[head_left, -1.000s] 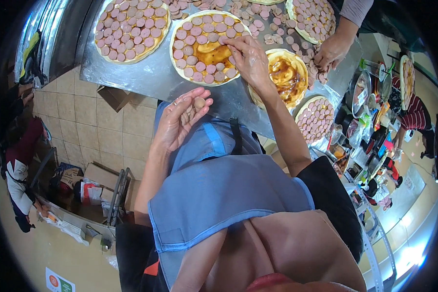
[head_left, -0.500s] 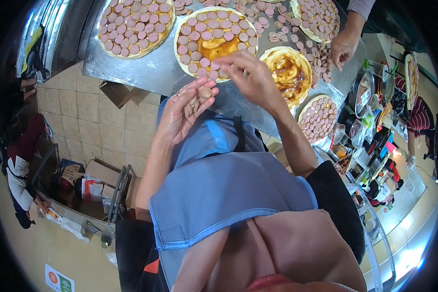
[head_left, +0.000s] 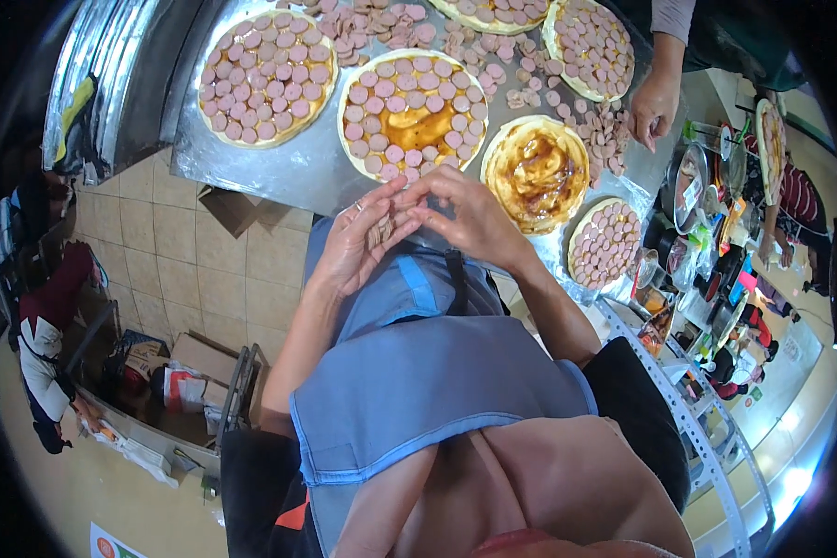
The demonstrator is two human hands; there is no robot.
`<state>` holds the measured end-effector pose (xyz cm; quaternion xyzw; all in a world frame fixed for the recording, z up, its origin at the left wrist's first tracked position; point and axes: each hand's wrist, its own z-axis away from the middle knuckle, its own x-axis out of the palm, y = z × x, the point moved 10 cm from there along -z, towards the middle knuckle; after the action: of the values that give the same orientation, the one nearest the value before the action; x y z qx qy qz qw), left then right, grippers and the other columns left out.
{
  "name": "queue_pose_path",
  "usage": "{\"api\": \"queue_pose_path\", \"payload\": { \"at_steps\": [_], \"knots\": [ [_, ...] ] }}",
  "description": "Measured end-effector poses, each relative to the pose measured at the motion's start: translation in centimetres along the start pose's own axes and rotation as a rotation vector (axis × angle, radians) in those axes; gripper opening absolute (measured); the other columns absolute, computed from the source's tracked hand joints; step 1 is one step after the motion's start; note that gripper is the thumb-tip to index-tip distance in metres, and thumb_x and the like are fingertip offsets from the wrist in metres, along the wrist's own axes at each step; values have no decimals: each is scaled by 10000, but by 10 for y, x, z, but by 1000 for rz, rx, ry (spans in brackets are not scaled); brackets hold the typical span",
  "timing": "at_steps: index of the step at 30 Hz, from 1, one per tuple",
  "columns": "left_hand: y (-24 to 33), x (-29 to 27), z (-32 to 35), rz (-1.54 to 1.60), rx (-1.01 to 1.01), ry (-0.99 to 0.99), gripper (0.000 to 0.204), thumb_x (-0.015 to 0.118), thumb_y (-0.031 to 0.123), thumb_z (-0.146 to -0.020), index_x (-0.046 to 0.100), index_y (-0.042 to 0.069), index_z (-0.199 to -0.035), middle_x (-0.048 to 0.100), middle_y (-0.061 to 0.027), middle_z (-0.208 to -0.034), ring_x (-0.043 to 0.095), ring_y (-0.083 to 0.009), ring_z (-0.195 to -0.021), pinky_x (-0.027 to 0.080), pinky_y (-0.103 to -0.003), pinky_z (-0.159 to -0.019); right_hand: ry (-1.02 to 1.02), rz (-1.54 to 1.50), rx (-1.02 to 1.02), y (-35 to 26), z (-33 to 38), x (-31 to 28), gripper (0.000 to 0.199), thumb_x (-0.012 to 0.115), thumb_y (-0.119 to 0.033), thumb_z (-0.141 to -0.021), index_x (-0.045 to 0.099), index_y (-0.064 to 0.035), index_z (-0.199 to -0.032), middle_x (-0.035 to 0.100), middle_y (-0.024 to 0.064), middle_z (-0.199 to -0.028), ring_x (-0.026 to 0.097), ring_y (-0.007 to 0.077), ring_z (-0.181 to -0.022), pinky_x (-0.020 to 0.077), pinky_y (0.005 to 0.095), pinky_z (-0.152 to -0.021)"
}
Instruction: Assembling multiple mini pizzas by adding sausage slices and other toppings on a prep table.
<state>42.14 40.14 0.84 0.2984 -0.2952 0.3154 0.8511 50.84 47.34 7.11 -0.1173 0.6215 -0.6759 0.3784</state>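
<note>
My left hand (head_left: 355, 244) is cupped around a few sausage slices (head_left: 382, 228), just off the near edge of the metal table. My right hand (head_left: 474, 221) meets it there, its fingertips bent together at the slices; whether they grip one is hidden. Right beyond both hands lies a round pizza base (head_left: 414, 113), with sausage slices around its rim and brown sauce bare in the middle. To its right sits a base (head_left: 537, 174) spread with sauce only. A fully covered pizza (head_left: 268, 78) rests at the left.
Loose slices (head_left: 381, 33) are heaped across the back of the table (head_left: 251, 172). A smaller topped pizza (head_left: 604, 244) stands near right, another (head_left: 590, 48) far right. A co-worker's hand (head_left: 656, 110) hovers by a second slice pile (head_left: 597, 139). A metal rack (head_left: 679, 409) stands at right.
My right hand has come back from the near edge of the middle pizza to the slices in my left hand. The view has shifted, so the table sits lower in it.
</note>
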Motion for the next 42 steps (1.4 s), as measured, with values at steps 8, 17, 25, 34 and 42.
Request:
{"api": "queue_pose_path", "payload": {
  "at_steps": [8, 17, 25, 34, 42],
  "knots": [
    [23, -32, 4, 39, 48, 77, 405, 452, 374, -987, 547, 2, -1112, 610, -122, -1081, 625, -194, -1002, 542, -300, -882, 353, 0, 60, 54, -114, -79, 217, 669, -222, -853, 683, -28, -947, 690, 73, -846, 660, 132, -744, 507, 284, -651],
    [58, -28, 1, 31, 77, 57, 507, 314, 428, -1014, 531, -4, -1168, 584, -116, -1136, 598, -187, -1030, 515, -290, -891, 521, 342, -49, 52, -162, -87, 221, 629, -173, -847, 681, -15, -993, 702, 139, -835, 678, 203, -732, 512, 309, -667],
    [66, -15, -13, 29, 55, -52, 516, 318, 409, -1017, 489, -12, -1262, 564, -122, -1209, 584, -185, -1073, 497, -311, -932, 62, 67, -6, -22, -86, -5, 181, 612, -124, -863, 685, -90, -1025, 623, 52, -870, 597, 217, -730, 482, 321, -645],
    [29, -11, -13, -70, -99, 22, 490, 337, 416, -1012, 482, 14, -1251, 565, -105, -1195, 582, -181, -1081, 491, -328, -945, 87, 288, -89, -16, -33, 18, 241, 638, -113, -819, 674, -125, -1056, 586, 43, -953, 570, 229, -912, 461, 341, -784],
    [11, -15, -13, -54, -161, -41, 519, 335, 400, -1013, 493, -22, -1270, 596, -117, -1136, 599, -179, -1052, 500, -287, -914, 288, -150, 223, 45, -36, -24, 170, 629, -125, -875, 677, -51, -1021, 683, 69, -873, 599, 146, -685, 480, 270, -621]
  ]
}}
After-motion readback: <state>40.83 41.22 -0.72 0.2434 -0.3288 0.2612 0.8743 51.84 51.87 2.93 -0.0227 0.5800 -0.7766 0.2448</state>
